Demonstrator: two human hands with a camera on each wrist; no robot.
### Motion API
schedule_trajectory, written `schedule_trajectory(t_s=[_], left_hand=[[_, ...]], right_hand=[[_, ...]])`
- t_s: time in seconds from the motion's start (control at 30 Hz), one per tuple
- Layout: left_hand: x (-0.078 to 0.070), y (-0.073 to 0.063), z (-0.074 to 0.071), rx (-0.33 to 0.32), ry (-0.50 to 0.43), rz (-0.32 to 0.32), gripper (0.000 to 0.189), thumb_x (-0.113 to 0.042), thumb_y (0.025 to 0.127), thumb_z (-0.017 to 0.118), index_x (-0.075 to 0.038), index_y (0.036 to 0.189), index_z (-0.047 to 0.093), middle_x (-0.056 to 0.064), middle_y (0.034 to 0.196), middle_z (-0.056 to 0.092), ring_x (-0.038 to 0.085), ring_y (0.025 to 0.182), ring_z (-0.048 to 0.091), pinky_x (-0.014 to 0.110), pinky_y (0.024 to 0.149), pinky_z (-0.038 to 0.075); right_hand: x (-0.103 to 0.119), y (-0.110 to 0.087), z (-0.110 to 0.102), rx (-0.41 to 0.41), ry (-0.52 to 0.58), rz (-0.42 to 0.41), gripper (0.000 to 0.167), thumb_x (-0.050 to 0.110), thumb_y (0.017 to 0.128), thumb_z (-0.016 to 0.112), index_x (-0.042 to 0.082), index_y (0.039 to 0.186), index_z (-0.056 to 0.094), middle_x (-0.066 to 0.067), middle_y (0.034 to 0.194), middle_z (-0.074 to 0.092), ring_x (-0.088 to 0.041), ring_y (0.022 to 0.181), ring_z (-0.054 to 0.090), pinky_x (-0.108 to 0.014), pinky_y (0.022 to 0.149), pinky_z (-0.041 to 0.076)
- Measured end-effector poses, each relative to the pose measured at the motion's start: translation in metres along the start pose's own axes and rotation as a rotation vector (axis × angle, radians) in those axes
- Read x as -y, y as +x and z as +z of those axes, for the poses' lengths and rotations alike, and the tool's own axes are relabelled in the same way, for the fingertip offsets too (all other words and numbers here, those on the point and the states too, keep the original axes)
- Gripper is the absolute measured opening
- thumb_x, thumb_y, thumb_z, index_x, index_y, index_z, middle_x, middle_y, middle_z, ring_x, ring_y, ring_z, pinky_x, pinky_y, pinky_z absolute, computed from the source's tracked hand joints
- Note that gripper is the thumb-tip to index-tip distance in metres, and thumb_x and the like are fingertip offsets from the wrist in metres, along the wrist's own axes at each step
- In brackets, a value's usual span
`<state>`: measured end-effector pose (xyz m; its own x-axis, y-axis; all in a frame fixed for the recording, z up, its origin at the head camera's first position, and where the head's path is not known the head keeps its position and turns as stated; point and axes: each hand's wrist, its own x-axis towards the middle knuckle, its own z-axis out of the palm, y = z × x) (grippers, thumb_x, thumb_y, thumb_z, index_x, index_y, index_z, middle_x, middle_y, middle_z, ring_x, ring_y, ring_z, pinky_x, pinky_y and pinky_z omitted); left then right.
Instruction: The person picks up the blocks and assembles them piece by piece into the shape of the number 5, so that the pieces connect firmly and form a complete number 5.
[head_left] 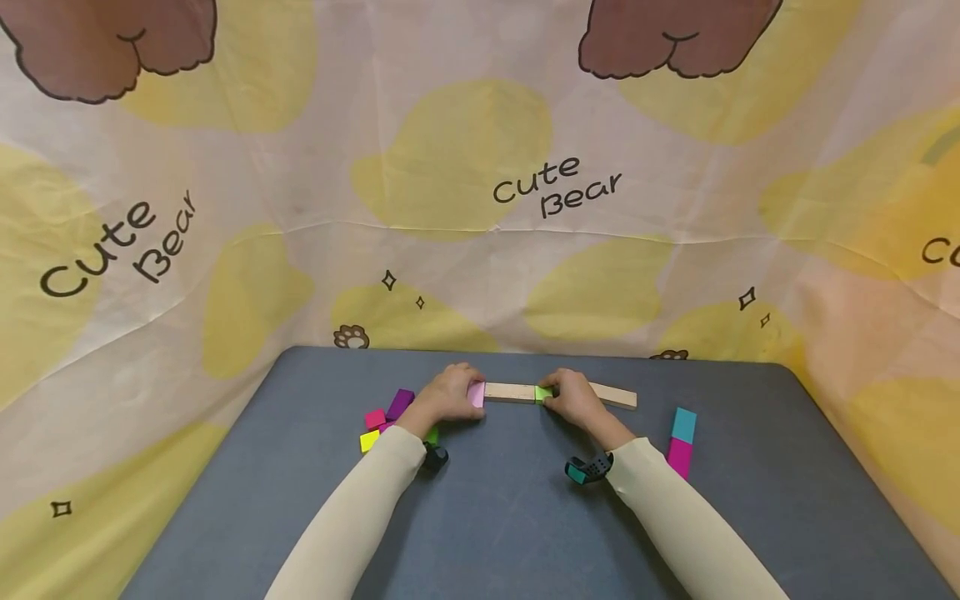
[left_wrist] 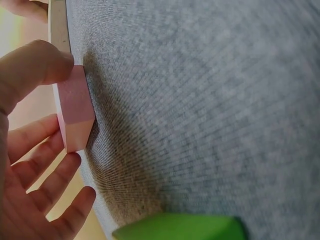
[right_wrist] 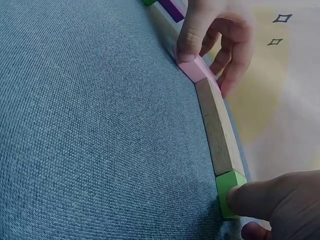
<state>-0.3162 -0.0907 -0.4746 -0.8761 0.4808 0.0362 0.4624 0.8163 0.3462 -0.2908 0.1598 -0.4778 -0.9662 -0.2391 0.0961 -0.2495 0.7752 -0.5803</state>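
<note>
My left hand (head_left: 448,395) pinches a pale pink block (head_left: 476,394) between thumb and fingers. In the left wrist view, the thumb lies on the near side of this pink block (left_wrist: 76,97), with fingers behind it. The block meets the left end of a plain wooden bar (head_left: 510,392). At the bar's other end stands a light green block (right_wrist: 226,184), pinched by my right hand (head_left: 576,402); its thumb presses the near face. A second wooden bar (head_left: 617,396) extends to the right, partly hidden behind the right hand. Together the pieces form a row on the table.
Beside the left wrist lie a purple block (head_left: 401,404), a deep pink block (head_left: 374,419), a yellow block (head_left: 369,441) and a green block (left_wrist: 180,227). Further right are a blue block (head_left: 684,424) and a magenta block (head_left: 679,457). A patterned cloth (head_left: 450,167) hangs behind the grey table (head_left: 502,517).
</note>
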Motion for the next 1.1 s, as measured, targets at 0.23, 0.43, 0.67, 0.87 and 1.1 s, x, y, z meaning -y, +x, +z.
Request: schedule_trajectory(t_s=[0.23,0.43,0.67,0.87,1.1], left_hand=[[0.001,-0.004,-0.002,0.015,0.012,-0.014,0.058,-0.037,0.070,0.079,-0.013,0.121,0.065,0.002,0.115,0.060,0.017,0.096,0.050,0.032,0.078,0.046],[0.001,-0.009,-0.008,-0.036,0.014,0.005,0.061,-0.039,0.073,0.076,-0.015,0.127,0.062,0.005,0.124,0.058,0.024,0.112,0.051,0.042,0.091,0.047],[0.000,-0.022,-0.021,-0.067,0.030,0.071,0.057,-0.041,0.079,0.071,-0.012,0.127,0.060,0.006,0.126,0.059,0.027,0.117,0.053,0.047,0.098,0.046],[0.004,-0.041,-0.031,-0.061,0.059,0.111,0.051,-0.039,0.080,0.070,-0.010,0.122,0.063,0.006,0.118,0.063,0.023,0.109,0.058,0.042,0.095,0.048],[0.011,-0.067,-0.039,-0.009,0.099,0.112,0.044,-0.035,0.080,0.069,-0.012,0.117,0.065,0.004,0.113,0.064,0.020,0.103,0.060,0.041,0.089,0.050]], right_hand=[[0.004,-0.001,0.003,0.012,0.001,0.006,0.027,0.002,0.083,0.069,-0.001,0.109,0.071,-0.017,0.111,0.066,-0.033,0.105,0.061,-0.044,0.085,0.052],[0.004,-0.001,0.003,0.012,0.000,0.003,0.027,0.003,0.084,0.069,-0.001,0.111,0.071,-0.017,0.113,0.065,-0.033,0.107,0.061,-0.045,0.087,0.052],[0.003,-0.002,0.002,0.008,0.002,0.010,0.028,0.003,0.084,0.068,-0.001,0.112,0.070,-0.017,0.113,0.065,-0.033,0.106,0.061,-0.044,0.085,0.052],[0.003,-0.002,0.002,0.001,0.001,-0.002,0.028,0.002,0.084,0.067,-0.002,0.112,0.070,-0.018,0.114,0.065,-0.033,0.107,0.061,-0.046,0.086,0.051],[0.002,-0.004,0.001,0.005,0.004,0.003,0.028,0.002,0.084,0.067,-0.002,0.112,0.070,-0.018,0.114,0.065,-0.034,0.107,0.061,-0.045,0.085,0.052]])
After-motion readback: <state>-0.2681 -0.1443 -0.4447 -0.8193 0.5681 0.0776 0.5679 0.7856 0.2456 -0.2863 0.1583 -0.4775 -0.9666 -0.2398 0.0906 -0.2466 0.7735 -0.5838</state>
